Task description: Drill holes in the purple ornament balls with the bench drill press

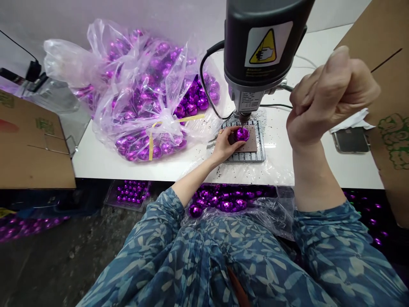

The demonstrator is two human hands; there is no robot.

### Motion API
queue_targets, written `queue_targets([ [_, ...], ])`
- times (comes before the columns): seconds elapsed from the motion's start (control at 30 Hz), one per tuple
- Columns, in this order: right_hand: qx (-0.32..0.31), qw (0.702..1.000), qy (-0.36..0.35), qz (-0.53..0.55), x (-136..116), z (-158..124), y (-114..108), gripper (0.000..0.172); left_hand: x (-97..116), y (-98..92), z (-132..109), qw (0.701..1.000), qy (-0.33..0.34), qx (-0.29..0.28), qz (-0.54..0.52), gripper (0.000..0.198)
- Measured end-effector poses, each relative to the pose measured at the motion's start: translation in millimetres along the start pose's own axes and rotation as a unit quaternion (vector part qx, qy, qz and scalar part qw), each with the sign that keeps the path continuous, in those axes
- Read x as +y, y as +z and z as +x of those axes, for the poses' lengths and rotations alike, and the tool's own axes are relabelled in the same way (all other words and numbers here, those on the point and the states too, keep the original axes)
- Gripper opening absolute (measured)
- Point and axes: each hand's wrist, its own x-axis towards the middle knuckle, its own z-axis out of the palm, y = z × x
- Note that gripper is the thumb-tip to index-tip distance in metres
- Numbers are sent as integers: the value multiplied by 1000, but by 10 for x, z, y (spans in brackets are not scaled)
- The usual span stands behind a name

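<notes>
The ball [242,134] is shiny purple, patterned with small facets; the drill housing [234,55] is black, its white label [287,32] bearing a yellow triangle; the table [105,164] is white; the clothing [204,256] is blue, with pale leaves; the strip [151,148] is yellow.

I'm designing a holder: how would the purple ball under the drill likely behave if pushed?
The purple ball would probably roll if let go, being round on a flat brown pad; the left hand steadies it. Its shiny surface suggests some slipperiness. It may be light, as many similar ones fill a thin plastic bag.
</notes>
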Motion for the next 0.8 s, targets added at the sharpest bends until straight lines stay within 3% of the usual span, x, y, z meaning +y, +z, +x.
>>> queue_targets([
  [0.2,38,998,-38,-21,153,-139,-65,82,-11,-4,-5,1000,3,-3,6,52],
  [0.43,63,992,-104,-14,444,-298,-184,73,30,-30,-5,1000,-4,-11,-10,52],
  [0.6,42,993,-106,4,379,-417,-213,72,59,-45,-12,999,-21,-8,-27,52],
  [0.7,40,996,-78,10,201,-259,-95,70,58,-22,6,999,-26,-8,-27,53],
  [0.8,23,999,-27,-3,52,95,88,71,86,-27,15,999,-32,-11,-32,53],
])
